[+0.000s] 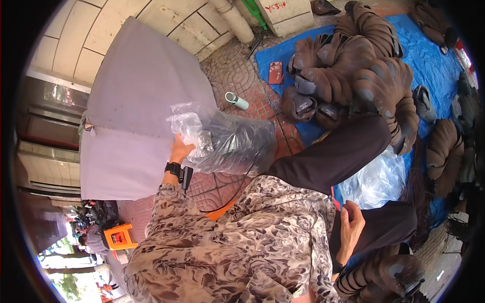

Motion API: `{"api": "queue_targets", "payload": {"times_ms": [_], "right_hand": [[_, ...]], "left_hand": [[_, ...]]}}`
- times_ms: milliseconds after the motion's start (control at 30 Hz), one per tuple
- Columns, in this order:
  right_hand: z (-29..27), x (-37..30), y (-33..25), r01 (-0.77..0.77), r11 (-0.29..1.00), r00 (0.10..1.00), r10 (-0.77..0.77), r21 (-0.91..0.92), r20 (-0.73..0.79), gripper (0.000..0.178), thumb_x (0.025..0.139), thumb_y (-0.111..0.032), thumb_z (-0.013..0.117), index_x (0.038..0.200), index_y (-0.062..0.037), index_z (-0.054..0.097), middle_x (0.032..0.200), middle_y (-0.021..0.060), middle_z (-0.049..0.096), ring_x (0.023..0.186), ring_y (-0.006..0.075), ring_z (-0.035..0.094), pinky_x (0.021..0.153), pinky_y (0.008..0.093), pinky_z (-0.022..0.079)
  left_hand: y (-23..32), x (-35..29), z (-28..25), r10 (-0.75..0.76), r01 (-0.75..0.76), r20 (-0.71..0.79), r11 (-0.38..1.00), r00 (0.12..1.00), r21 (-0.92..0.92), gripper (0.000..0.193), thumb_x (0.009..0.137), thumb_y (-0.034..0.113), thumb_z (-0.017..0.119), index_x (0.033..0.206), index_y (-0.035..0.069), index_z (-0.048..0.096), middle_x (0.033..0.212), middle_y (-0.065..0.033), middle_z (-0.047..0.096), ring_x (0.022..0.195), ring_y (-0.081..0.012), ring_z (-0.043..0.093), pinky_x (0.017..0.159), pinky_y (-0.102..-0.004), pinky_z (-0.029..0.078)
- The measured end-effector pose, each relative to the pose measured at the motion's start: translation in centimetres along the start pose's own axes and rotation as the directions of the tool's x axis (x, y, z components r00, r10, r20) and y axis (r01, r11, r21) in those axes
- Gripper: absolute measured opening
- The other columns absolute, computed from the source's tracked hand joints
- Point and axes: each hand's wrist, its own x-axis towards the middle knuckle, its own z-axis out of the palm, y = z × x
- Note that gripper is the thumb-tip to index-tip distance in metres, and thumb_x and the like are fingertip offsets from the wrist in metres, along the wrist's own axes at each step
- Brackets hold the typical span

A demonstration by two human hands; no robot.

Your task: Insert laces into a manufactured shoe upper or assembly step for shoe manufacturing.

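Touching the crumpled end of the clear plastic bag point(237, 144), your left hand point(181, 150) had its thumb spread; whether its fingers pinched the bag could not be told. The bag lay on the red paving point(217, 186), beside the grey cover point(139, 76). Your right hand point(350, 227), loosely spread, was near your dark trouser leg point(388, 225).

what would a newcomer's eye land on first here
Probably the curved stacks of brown shoe uppers heaped on the blue tarp at upper right. Then the clear plastic bag near the centre, the left hand at its end, and the orange stool at lower left.
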Motion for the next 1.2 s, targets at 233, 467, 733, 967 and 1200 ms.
{"api": "queue_targets", "payload": {"times_ms": [233, 467, 733, 967, 1200], "right_hand": [[-1.9, -0.5, -2.6, 0.130, 0.991, 0.977, -0.132, -0.023, -0.170, 0.012, 0.076, -0.004, 0.057, 0.086, 0.0005, 0.063, 0.076, 0.0157, 0.061, 0.067, 0.0242, 0.060, 0.064, 0.0322, 0.046], [0.3, 0.2, 2.9, 0.252, 0.968, 0.968, -0.252, 0.005, 0.008, 0.023, 0.083, -0.020, 0.056, 0.097, -0.0023, 0.059, 0.084, 0.0141, 0.061, 0.076, 0.0266, 0.061, 0.067, 0.0342, 0.047], [-2.9, -4.6, -0.8, 0.176, 0.929, 0.977, -0.122, 0.327, -0.177, 0.022, 0.087, -0.020, 0.055, 0.093, 0.0000, 0.062, 0.081, 0.0084, 0.064, 0.072, 0.0154, 0.059, 0.065, 0.0271, 0.046], [-4.4, -7.5, 1.3, 0.202, 0.822, 0.866, 0.105, 0.533, -0.489, 0.018, 0.085, -0.010, 0.057, 0.097, 0.0031, 0.059, 0.083, 0.0079, 0.063, 0.074, 0.0135, 0.060, 0.068, 0.0261, 0.048], [-5.5, -11.2, 3.2, 0.131, 0.828, 0.713, 0.303, 0.545, -0.632, 0.015, 0.085, -0.010, 0.057, 0.094, 0.0021, 0.061, 0.079, 0.0059, 0.062, 0.071, 0.0107, 0.059, 0.065, 0.0235, 0.048]], "left_hand": [[8.8, -0.2, -0.3, 0.720, -0.521, -0.318, 0.676, 0.616, 0.521, 0.057, 0.077, 0.028, 0.061, 0.125, 0.004, 0.042, 0.123, -0.0213, 0.047, 0.115, -0.0359, 0.042, 0.098, -0.0438, 0.032], [38.5, -22.3, 6.8, 0.881, -0.789, -0.231, 0.472, 0.412, 0.394, 0.054, 0.078, 0.034, 0.061, 0.124, 0.009, 0.046, 0.124, -0.0170, 0.046, 0.114, -0.0326, 0.044, 0.094, -0.0435, 0.036], [31.9, -16.8, -0.7, 0.845, -0.837, -0.038, 0.535, 0.534, 0.117, 0.047, 0.074, 0.030, 0.068, 0.112, 0.005, 0.053, 0.117, -0.0178, 0.051, 0.106, -0.0293, 0.051, 0.090, -0.0386, 0.040], [36.9, -18.6, 0.0, 0.977, -0.857, 0.209, 0.136, 0.034, -0.496, 0.042, 0.078, 0.027, 0.063, 0.108, -0.001, 0.054, 0.110, -0.0160, 0.055, 0.103, -0.0275, 0.052, 0.090, -0.0361, 0.040], [42.6, -26.2, 6.1, 0.834, -0.609, 0.136, -0.268, -0.534, -0.747, 0.030, 0.068, 0.003, 0.070, 0.096, -0.002, 0.061, 0.096, -0.0118, 0.062, 0.084, -0.0189, 0.062, 0.074, -0.0272, 0.051]]}}
